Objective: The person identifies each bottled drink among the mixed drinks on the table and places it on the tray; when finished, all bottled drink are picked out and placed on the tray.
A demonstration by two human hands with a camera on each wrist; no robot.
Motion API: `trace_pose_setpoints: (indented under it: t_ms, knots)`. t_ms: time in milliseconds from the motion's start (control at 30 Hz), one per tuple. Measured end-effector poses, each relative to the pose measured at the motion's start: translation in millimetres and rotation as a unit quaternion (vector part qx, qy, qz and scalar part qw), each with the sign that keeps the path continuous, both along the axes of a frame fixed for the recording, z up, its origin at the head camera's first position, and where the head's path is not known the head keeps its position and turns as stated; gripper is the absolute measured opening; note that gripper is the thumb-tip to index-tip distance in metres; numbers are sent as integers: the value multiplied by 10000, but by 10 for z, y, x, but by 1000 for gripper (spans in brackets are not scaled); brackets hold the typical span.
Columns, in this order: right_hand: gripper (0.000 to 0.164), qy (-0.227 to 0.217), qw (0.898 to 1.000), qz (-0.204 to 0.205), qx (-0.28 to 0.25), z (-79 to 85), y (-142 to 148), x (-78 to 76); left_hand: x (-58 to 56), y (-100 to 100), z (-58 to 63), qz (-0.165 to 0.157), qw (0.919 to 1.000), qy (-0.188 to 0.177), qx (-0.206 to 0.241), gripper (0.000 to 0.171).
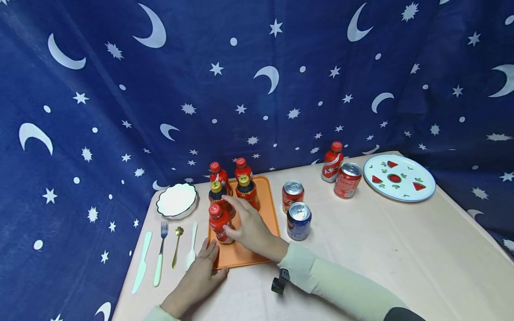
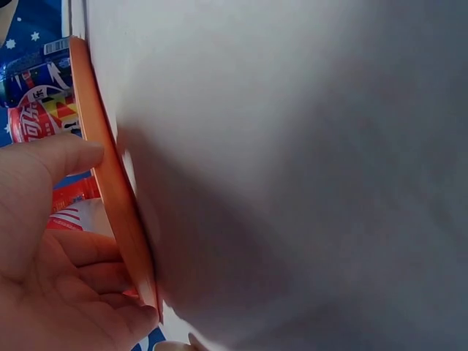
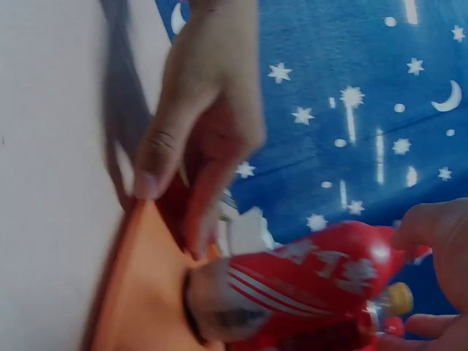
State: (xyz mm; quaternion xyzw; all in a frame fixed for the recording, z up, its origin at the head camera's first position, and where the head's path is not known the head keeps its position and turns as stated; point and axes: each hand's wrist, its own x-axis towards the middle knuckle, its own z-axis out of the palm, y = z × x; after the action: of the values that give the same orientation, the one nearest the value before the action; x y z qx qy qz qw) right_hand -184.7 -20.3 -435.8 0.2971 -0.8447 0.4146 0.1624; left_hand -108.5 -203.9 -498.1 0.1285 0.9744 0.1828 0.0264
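An orange tray (image 1: 241, 260) holds several bottles. My left hand (image 1: 202, 272) grips its front left corner, thumb at the front rim and fingers along the left side. The front red bottle (image 1: 221, 226) stands upright on the tray, with a red cap and white lettering. My right hand (image 1: 254, 232) is beside this bottle with thumb and fingers spread; in the right wrist view the thumb is near its cap end. Just behind stand two dark bottles with yellow caps, a left one (image 1: 217, 195) and a right one (image 1: 247, 192). Two red-capped bottles stand at the tray's back.
Right of the tray are a red can (image 1: 292, 196) and a blue can (image 1: 299, 221). Further right stand another red bottle (image 1: 332, 162), a red can (image 1: 347, 182) and a watermelon-patterned plate (image 1: 413, 171). A white bowl (image 1: 177, 200), knife (image 1: 142, 263), fork (image 1: 160, 254) and spoons lie left.
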Motion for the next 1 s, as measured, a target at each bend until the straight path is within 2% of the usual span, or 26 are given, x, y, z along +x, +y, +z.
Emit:
trace_pose_setpoints:
  t_ms: [233, 367, 433, 700, 833, 933, 1000]
  knots:
    - [75, 197, 9995, -23, -261, 254, 319, 3, 0, -35, -3, 179, 9996, -211, -106, 74]
    - [70, 119, 9990, -102, -408, 432, 576, -8, -1, -46, 5, 166, 9997, -131, -80, 74]
    - [68, 225, 9983, -184, -505, 522, 754, -59, -6, -43, 7, 99, 9999, -54, -36, 73]
    - [64, 771, 9888, -1049, -725, 827, 1606, -491, -3, -27, 0, 83, 9998, -197, -12, 74]
    - [63, 1093, 9796, -1596, -544, 907, 1995, -717, -11, -20, -1, 76, 9996, -278, -29, 74]
    - [64, 1032, 9739, -2000, -292, 915, 2234, -854, -17, -15, -1, 88, 9994, -325, -41, 75]
    - [63, 801, 9716, -2219, -203, 897, 2361, -924, -18, -12, -2, 91, 9994, -334, -43, 75]
